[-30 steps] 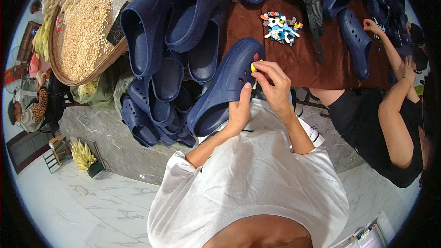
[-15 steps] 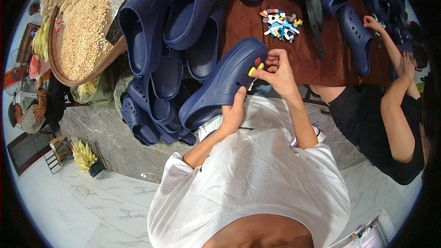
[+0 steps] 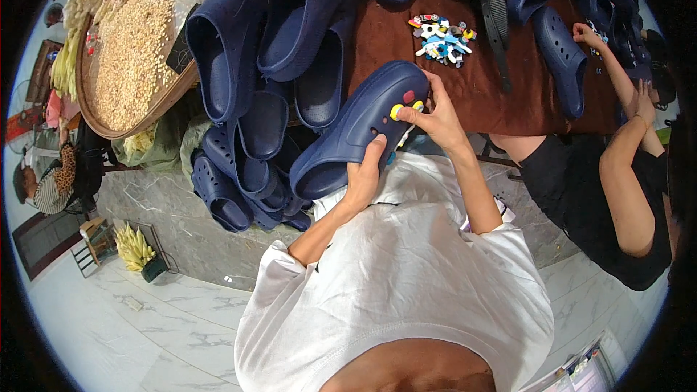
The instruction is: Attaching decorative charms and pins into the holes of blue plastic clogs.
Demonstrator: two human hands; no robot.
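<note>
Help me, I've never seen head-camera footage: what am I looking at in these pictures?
There is no machine here, just a person's two bare hands, seen from above by a wide fisheye camera worn on the head, so straight edges bend. The left hand holds a navy clog near its opening. The right hand grips the toe end, its thumb at a yellow decoration. Ahead, on a brown cloth, lies a pile of small colourful decorations. More navy clogs sit to the left.
</note>
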